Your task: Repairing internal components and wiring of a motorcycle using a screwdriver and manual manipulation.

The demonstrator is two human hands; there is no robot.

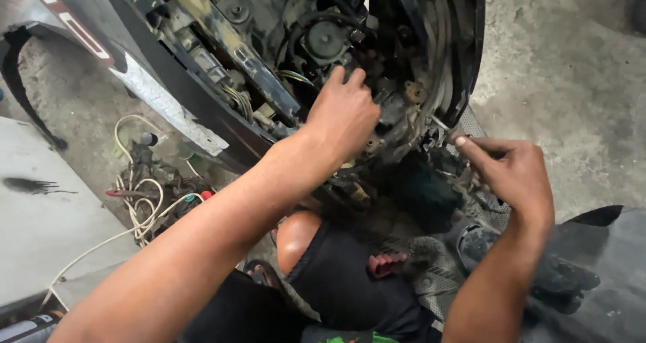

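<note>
The scooter's body panel (168, 80) at ten o'clock is glossy black plastic, scuffed, with a strip of crinkled silvery foil (168, 107) along its edge. Inside, the metal frame parts (232, 40) look dull, grimy and rust-flecked. The round horn (325, 40) at twelve o'clock is matt black. The floor (572, 80) is rough, stained concrete. At eight o'clock the wires (138, 208) wear smooth pale plastic sheathing.

Single head-worn view, looking steeply down and forward at close range into the opened scooter body (282, 60); concrete floor (572, 94) fills the frame's right, apparently slightly tilted.
</note>
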